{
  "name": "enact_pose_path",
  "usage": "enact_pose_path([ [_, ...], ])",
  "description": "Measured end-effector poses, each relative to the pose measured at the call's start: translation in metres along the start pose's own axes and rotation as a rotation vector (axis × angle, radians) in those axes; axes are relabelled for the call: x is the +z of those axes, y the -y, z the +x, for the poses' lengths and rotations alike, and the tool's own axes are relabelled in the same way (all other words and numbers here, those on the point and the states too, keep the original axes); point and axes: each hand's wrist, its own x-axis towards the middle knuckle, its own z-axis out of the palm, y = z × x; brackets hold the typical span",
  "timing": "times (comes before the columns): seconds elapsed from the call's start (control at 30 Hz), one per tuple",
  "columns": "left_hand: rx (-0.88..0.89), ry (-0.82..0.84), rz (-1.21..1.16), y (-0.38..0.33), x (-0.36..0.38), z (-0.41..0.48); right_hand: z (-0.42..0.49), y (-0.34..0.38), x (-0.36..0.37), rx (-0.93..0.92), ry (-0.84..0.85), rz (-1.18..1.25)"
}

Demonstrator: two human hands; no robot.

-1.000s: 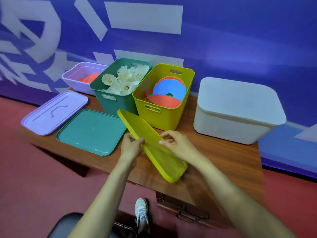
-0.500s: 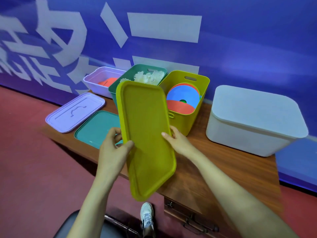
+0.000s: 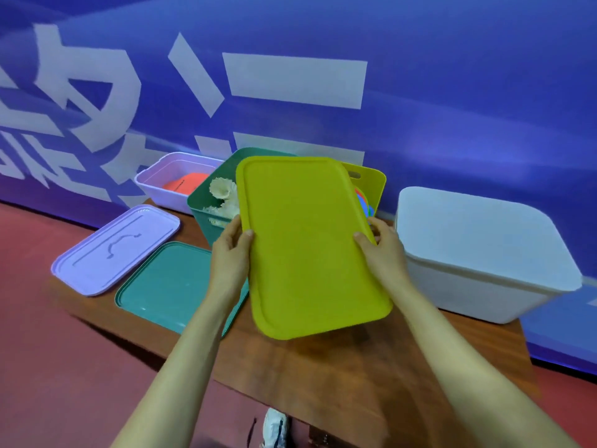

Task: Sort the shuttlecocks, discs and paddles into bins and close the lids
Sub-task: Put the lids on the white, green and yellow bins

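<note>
Both hands hold the yellow lid [image 3: 310, 244] tilted in the air over the yellow bin [image 3: 371, 181], which it mostly hides. My left hand [image 3: 231, 253] grips its left edge and my right hand [image 3: 381, 247] grips its right edge. A sliver of the coloured discs [image 3: 363, 202] shows past the lid. The green bin [image 3: 206, 205] to the left holds white shuttlecocks [image 3: 223, 195]. The purple bin [image 3: 168, 182] at the back left holds a red paddle [image 3: 185, 185].
The purple lid [image 3: 113, 250] and the green lid [image 3: 168, 286] lie flat on the wooden table [image 3: 323, 367] at the left. A white bin with its lid on [image 3: 478, 250] stands at the right. A blue banner wall [image 3: 452, 108] runs behind.
The yellow lid has been lifted from the table's front, turned face up and carried back over the yellow bin. Both hands moved with it.
</note>
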Motion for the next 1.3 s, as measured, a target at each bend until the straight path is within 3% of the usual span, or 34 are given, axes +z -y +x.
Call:
enact_pose_path([
  [0.33, -0.08, 0.373, 0.448, 0.014, 0.069, 0.19, 0.09, -0.006, 0.024, 0.261, -0.146, -0.022],
  [0.53, -0.165, 0.53, 0.512, 0.031, 0.09, 0.236, 0.115, -0.001, 0.034, 0.39, -0.216, 0.026],
  [0.83, -0.167, 0.528, 0.572, 0.045, 0.108, 0.257, 0.127, -0.004, 0.04, 0.427, -0.229, 0.009],
  [1.03, -0.015, 0.503, 0.763, 0.056, 0.106, 0.253, 0.126, -0.021, 0.044, 0.423, -0.199, 0.199],
  [1.17, -0.016, 0.517, 0.848, 0.052, 0.116, 0.253, 0.122, -0.015, 0.037, 0.47, -0.143, 0.455],
  [1.3, -0.094, 0.505, 0.82, 0.05, 0.124, 0.255, 0.123, -0.022, 0.028, 0.477, -0.109, 0.42],
])
